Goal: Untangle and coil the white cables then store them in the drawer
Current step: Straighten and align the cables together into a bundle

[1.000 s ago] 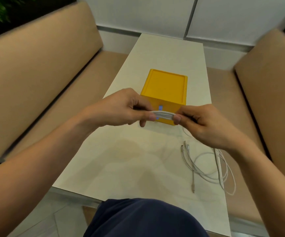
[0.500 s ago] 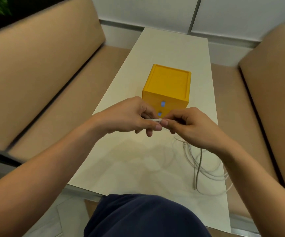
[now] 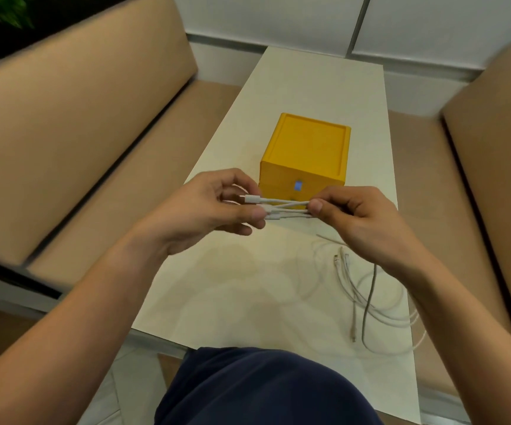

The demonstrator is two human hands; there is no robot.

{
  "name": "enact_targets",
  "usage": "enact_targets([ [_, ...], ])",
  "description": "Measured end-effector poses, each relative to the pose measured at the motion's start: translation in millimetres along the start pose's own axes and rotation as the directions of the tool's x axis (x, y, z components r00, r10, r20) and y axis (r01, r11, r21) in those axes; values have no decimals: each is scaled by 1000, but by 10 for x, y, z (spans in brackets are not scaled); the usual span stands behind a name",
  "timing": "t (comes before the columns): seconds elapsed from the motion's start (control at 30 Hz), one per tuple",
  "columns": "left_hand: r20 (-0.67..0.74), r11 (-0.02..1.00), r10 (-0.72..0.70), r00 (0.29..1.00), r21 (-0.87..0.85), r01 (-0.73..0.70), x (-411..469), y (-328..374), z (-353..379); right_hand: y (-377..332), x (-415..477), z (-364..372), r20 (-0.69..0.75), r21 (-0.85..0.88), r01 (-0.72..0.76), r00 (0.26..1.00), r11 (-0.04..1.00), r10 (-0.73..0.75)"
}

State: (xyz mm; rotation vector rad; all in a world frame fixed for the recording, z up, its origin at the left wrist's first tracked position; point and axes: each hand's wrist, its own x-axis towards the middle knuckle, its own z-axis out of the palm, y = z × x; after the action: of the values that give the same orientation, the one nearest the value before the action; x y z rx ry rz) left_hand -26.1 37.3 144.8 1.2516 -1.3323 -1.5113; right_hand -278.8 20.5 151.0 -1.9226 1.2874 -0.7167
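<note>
Several white cable strands [image 3: 284, 208] stretch between my two hands above the table, their plug ends pointing left. My left hand [image 3: 214, 207] pinches the plug ends between thumb and fingers. My right hand [image 3: 361, 219] pinches the strands together at their right side. More white cable [image 3: 370, 296] trails from under my right hand and lies in loose tangled loops on the table at the right. The yellow drawer box [image 3: 309, 148] stands just behind my hands, its drawers closed, with a blue pull [image 3: 298, 186] showing on the front.
The narrow white table [image 3: 309, 81] runs away from me between two tan padded benches [image 3: 79, 124], [image 3: 499, 148]. My dark blue clothing [image 3: 263, 388] fills the bottom centre. A white wall stands at the far end.
My hands have drawn apart, so the cable strands and plug ends now span the gap between them. The loose loops on the table have shifted slightly.
</note>
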Motion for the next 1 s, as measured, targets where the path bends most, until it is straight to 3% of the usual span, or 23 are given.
enact_targets([
  [0.17,-94,979,-4,996,-201,-15,-48,-185,50,21,-12,73,-26,15,-4,1000,1000,5],
  [0.3,-88,955,-9,996,-298,-18,-51,-219,54,51,-31,75,-37,23,-6,999,1000,7],
  [0.77,26,940,73,997,-337,-60,-65,-159,-18,95,1,41,-20,160,16,1000,987,-13],
  [1.0,2,906,26,1000,-422,-23,-35,-157,28,83,3,16,26,179,-4,1000,984,-1],
])
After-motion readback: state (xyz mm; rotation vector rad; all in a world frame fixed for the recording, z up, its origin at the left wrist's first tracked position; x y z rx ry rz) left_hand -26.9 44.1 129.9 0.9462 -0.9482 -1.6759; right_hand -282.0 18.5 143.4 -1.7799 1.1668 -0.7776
